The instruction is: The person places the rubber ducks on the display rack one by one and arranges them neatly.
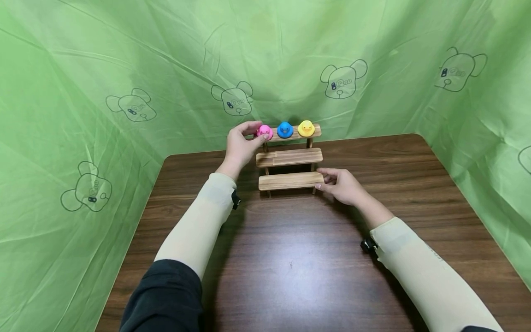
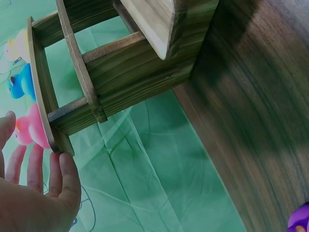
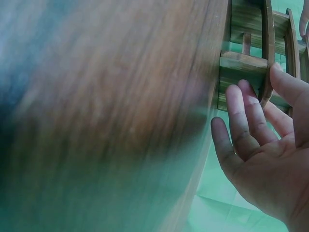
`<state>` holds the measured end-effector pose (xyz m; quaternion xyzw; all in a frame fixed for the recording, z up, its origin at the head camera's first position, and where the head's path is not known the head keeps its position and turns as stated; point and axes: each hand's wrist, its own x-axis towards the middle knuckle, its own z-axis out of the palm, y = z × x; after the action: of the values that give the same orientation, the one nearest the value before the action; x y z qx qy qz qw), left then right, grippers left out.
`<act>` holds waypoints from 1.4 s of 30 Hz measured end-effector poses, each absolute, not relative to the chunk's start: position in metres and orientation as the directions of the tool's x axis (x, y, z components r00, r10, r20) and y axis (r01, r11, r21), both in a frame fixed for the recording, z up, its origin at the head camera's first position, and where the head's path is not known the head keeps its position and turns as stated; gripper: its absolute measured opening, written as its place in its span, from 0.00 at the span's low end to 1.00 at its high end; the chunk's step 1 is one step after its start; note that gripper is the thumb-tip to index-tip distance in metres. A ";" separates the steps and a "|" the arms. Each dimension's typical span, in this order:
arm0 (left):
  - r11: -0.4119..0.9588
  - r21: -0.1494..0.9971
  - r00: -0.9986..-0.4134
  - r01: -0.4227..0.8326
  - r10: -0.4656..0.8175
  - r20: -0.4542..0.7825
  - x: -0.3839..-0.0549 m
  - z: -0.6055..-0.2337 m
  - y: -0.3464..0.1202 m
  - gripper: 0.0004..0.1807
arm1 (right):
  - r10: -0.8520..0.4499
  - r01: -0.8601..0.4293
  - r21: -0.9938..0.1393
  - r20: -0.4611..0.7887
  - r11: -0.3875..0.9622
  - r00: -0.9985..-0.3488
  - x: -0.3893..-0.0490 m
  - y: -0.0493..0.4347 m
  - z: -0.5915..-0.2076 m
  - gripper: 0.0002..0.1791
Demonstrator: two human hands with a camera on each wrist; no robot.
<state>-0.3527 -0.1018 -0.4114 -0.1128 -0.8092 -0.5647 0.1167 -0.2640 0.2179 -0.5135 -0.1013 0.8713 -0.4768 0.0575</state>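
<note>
A three-tier wooden stand (image 1: 289, 157) stands at the back of the table. On its top tier sit a pink rubber duck (image 1: 264, 133), a blue rubber duck (image 1: 285, 130) and a yellow rubber duck (image 1: 306, 128) in a row. My left hand (image 1: 242, 145) pinches the pink duck at the tier's left end, thumb in front and fingers behind. In the left wrist view, two fingertips (image 2: 67, 162) meet the tier's end. With thumb and fingers, my right hand (image 1: 342, 185) grips the right end of the lowest tier (image 1: 290, 181); the thumb (image 3: 285, 82) lies along its edge.
The dark wooden table (image 1: 290, 258) stretches toward me in front of the stand. Green sheeting (image 1: 286, 60) with printed bear heads hangs close behind and at both sides. A purple object (image 2: 300, 220) with an orange spot shows at the left wrist view's corner.
</note>
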 end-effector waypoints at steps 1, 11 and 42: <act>0.330 0.889 -0.947 0.316 0.052 0.317 -0.352 -0.411 -0.103 0.22 | -0.231 -0.123 -0.841 -0.003 0.526 -0.973 -0.264 0.218 -0.513 0.31; 0.325 0.884 -0.939 0.335 0.038 0.342 -0.341 -0.412 -0.125 0.25 | -0.234 -0.127 -0.839 0.000 0.529 -0.972 -0.264 0.217 -0.513 0.31; 0.459 0.866 -0.975 0.197 0.001 0.222 -0.296 -0.476 -0.251 0.19 | -0.240 -0.124 -0.842 -0.007 0.525 -0.971 -0.265 0.219 -0.515 0.31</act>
<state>-0.2963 -0.2514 -0.4755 -0.0583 -0.8489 -0.5166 0.0950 -0.2655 0.2186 -0.5151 -0.1044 0.8712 -0.4758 0.0608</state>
